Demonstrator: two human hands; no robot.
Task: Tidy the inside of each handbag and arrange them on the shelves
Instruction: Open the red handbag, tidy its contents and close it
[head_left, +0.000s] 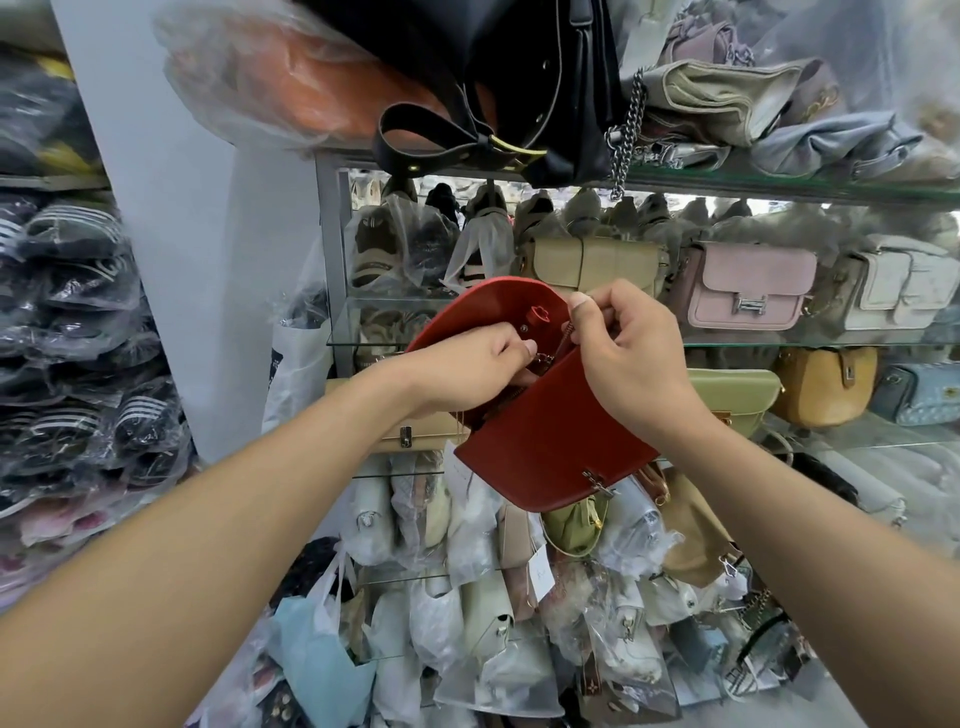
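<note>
The red handbag (550, 441) sits open dead centre, flap (483, 306) up at 12 o'clock. The left hand (467, 358) pinches the chain (569, 332) inside the mouth, the right hand (628, 358) pinches it higher; I'd feed it down in loose coils, clear of the flap

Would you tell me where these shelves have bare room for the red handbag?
The glass shelf looks bare in front of the mustard round bag, between the green flap bag and the blue quilted bag. The row with the pink flap bag is packed; so is the plastic-wrapped pile.
</note>
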